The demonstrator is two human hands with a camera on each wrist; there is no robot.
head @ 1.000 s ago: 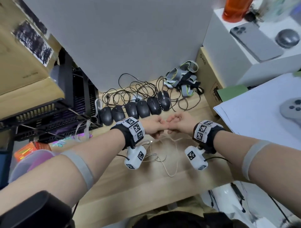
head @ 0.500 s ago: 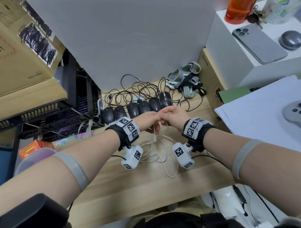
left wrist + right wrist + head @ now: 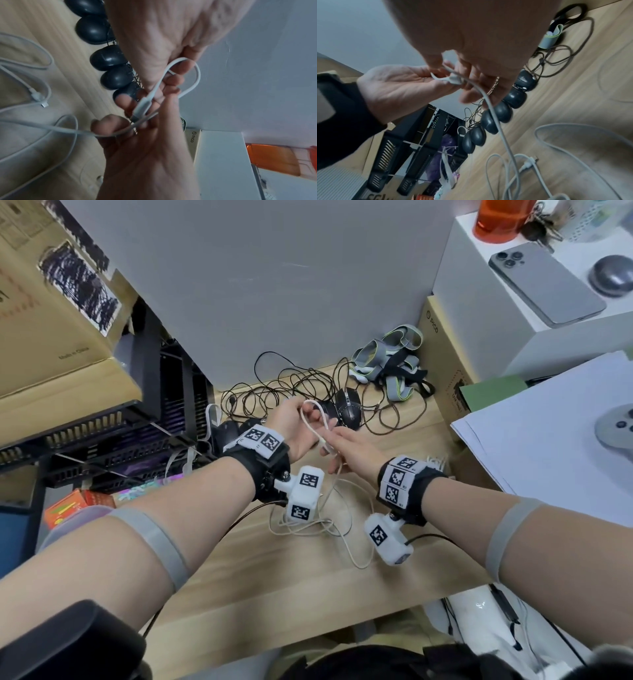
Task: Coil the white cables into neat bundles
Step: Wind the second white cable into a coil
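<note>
A thin white charging cable (image 3: 313, 419) is up off the desk now, bent into one small loop above the light wooden desk (image 3: 308, 577); the left hand (image 3: 294, 429) has its fingers curled round that loop, with the plug end lying across its fingertips in the left wrist view (image 3: 142, 106); the right hand (image 3: 356, 451) sits just beside it, touching it, thumb and fingers pinching the same cable where the loop closes; from there the cable drops to the desk and joins a loose tangle of more white cable (image 3: 318, 518) lying between the two wrists; a free plug (image 3: 529, 164) rests in that tangle; beyond the hands, a row of black computer mice (image 3: 496, 116) lines up against the grey partition wall (image 3: 274, 285), their thin black cords (image 3: 284, 388) heaped behind them; further right lies a pile of grey straps with green edging (image 3: 390, 361).
</note>
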